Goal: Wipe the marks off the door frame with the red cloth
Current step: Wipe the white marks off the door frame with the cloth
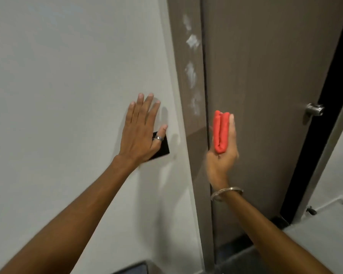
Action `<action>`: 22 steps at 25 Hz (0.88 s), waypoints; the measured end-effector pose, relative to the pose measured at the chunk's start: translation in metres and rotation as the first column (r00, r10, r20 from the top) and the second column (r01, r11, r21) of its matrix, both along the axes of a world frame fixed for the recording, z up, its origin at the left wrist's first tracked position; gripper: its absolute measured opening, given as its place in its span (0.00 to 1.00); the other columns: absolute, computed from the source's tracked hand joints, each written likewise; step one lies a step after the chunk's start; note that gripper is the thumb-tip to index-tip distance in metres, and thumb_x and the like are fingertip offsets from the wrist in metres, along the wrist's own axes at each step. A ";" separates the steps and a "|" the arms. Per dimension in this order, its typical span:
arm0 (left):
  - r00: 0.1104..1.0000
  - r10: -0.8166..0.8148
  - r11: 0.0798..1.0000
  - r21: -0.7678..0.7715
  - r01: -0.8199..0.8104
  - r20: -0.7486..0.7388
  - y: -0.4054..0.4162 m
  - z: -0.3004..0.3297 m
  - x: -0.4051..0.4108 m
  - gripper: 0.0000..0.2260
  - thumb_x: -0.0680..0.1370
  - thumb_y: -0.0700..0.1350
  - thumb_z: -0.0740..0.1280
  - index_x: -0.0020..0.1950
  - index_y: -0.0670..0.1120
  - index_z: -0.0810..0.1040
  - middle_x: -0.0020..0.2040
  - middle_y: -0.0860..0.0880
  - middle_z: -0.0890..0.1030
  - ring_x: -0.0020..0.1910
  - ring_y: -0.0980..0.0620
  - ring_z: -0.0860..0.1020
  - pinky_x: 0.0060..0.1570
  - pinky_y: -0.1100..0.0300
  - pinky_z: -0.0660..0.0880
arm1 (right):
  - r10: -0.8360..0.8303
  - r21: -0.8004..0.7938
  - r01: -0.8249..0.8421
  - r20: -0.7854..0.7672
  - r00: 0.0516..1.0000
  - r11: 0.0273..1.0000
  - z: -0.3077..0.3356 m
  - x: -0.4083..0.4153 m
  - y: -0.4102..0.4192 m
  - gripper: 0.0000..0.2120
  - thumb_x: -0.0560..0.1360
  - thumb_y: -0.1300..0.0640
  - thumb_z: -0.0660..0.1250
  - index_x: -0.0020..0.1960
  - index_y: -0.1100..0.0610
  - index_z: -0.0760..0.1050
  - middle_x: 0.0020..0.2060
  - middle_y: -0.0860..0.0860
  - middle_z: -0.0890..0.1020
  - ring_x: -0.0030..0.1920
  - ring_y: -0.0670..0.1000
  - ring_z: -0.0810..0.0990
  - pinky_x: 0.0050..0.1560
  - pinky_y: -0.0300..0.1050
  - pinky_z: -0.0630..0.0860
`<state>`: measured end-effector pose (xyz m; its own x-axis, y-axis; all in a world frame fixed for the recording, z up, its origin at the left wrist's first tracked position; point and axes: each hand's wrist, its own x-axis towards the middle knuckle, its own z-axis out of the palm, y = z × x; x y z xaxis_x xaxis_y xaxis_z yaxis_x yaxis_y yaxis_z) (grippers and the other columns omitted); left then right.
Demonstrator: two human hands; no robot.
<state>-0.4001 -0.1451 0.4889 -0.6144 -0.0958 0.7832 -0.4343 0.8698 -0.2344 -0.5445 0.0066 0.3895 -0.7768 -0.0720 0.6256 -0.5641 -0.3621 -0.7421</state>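
Observation:
The brown door frame (188, 119) runs up the middle of the view, with several white smeared marks (191, 74) along its upper half. My right hand (224, 153) holds a folded red cloth (221, 131) upright in front of the door's left edge, just right of the frame and below the lowest mark. My left hand (142, 131) lies flat with fingers spread on the white wall, partly covering a black square plate (161, 148).
The closed brown door (265, 95) fills the right side, with a metal knob (315, 109) near its right edge. A dark gap and a white wall lie right of the door. A dark object (135, 268) shows at the bottom edge.

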 end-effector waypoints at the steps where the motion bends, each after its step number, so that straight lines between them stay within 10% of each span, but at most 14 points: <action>1: 0.999 0.030 0.999 -0.041 -0.032 -0.044 -0.004 0.021 -0.013 0.30 0.85 0.56 0.55 0.82 0.40 0.61 0.84 0.39 0.58 0.84 0.38 0.53 0.83 0.44 0.46 | -0.104 0.110 0.130 -0.217 0.971 0.985 0.006 -0.017 -0.011 0.39 0.77 0.61 0.68 0.83 0.44 0.57 0.83 0.44 0.63 0.84 0.56 0.62 0.81 0.58 0.68; 5: 0.969 0.120 0.975 -0.159 -0.156 -0.215 -0.020 0.090 -0.049 0.29 0.84 0.54 0.59 0.82 0.40 0.61 0.83 0.37 0.58 0.83 0.35 0.55 0.82 0.41 0.49 | -0.015 0.403 0.393 -0.682 0.732 0.826 -0.004 -0.054 -0.051 0.40 0.82 0.34 0.58 0.85 0.43 0.41 0.85 0.56 0.49 0.85 0.65 0.42 0.84 0.70 0.43; 11: 0.915 0.215 0.916 -0.254 -0.310 -0.341 -0.033 0.114 -0.063 0.30 0.85 0.55 0.56 0.84 0.43 0.56 0.84 0.38 0.59 0.82 0.35 0.56 0.81 0.40 0.52 | -0.141 0.182 0.465 -0.804 0.578 0.867 -0.018 -0.078 -0.076 0.31 0.85 0.42 0.55 0.85 0.43 0.49 0.86 0.49 0.47 0.86 0.61 0.45 0.84 0.68 0.42; 15: 0.902 0.269 0.900 -0.245 -0.361 -0.338 -0.035 0.116 -0.064 0.32 0.85 0.57 0.53 0.84 0.42 0.53 0.84 0.39 0.57 0.83 0.37 0.56 0.81 0.40 0.51 | -0.055 0.039 0.467 -0.981 0.185 0.883 0.015 -0.115 -0.064 0.33 0.82 0.47 0.59 0.85 0.46 0.52 0.86 0.49 0.50 0.87 0.57 0.45 0.84 0.67 0.43; 20: 0.894 0.286 0.888 -0.256 -0.383 -0.344 -0.035 0.116 -0.066 0.32 0.85 0.58 0.52 0.85 0.43 0.52 0.84 0.39 0.57 0.83 0.37 0.56 0.81 0.40 0.51 | -0.158 0.107 0.393 -0.796 0.585 0.913 0.071 -0.094 -0.083 0.32 0.83 0.43 0.57 0.84 0.47 0.52 0.84 0.52 0.58 0.86 0.57 0.44 0.85 0.66 0.44; 22: 0.897 0.289 0.887 -0.259 -0.382 -0.333 -0.034 0.116 -0.066 0.32 0.85 0.58 0.52 0.85 0.44 0.52 0.85 0.40 0.56 0.84 0.38 0.55 0.82 0.40 0.51 | -0.155 0.019 0.432 -0.919 0.363 0.902 0.059 -0.098 -0.075 0.31 0.84 0.43 0.57 0.84 0.48 0.53 0.82 0.54 0.65 0.86 0.56 0.44 0.85 0.66 0.45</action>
